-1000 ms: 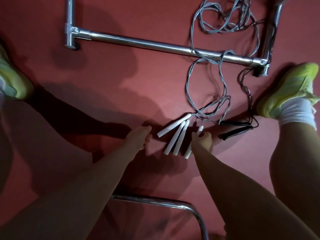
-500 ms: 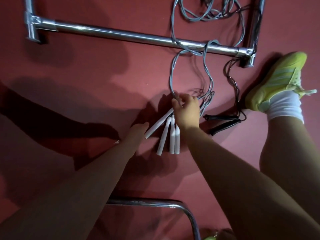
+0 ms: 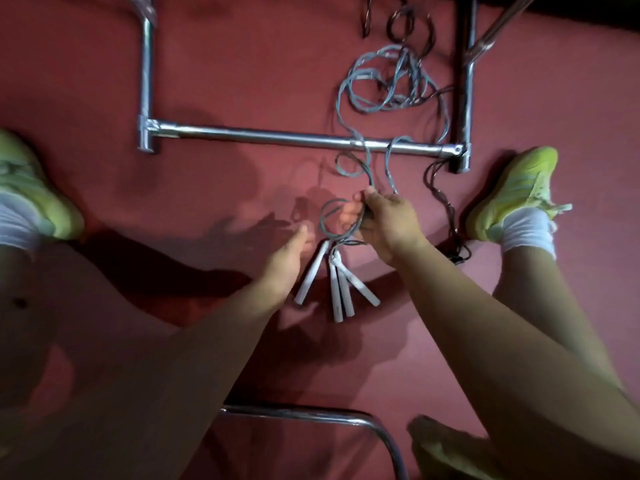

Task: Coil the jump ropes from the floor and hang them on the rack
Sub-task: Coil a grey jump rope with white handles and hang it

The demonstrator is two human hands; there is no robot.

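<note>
Head view, looking straight down past both bare forearms onto a red floor (image 3: 242,81). Nearest the camera: a curved chrome tube (image 3: 311,414), low in frame between the arms.

Left hand (image 3: 287,258) reached forward, fingers fairly straight and relaxed, holding nothing; its fingertips sat just beside the top of the leftmost white handle. Could not tell whether they touched it.

Four white handles (image 3: 337,289) fanned out below the hands; whether they hung or lay on the floor was unclear.

Right hand (image 3: 388,223) was curled round a bunch of grey rope (image 3: 346,84) strands, thumb and fingers clamped on them just above the handles. One small loop stood out to the left of the fist.

From the fist the grey strands ran away from the camera, crossed over the chrome crossbar (image 3: 277,136) of the rack base near its right end, and spread into a loose tangle on the floor beyond it.

Dark rope (image 3: 446,206) snaked along the floor from the crossbar's right joint down toward the right forearm; its handles were mostly hidden.

Yellow-green shoes with white socks flanked the scene: right shoe (image 3: 512,192) near the dark rope, left shoe (image 3: 31,195) at the frame edge.

Farthest: two chrome uprights and more dark loops (image 3: 408,26), blurred.
</note>
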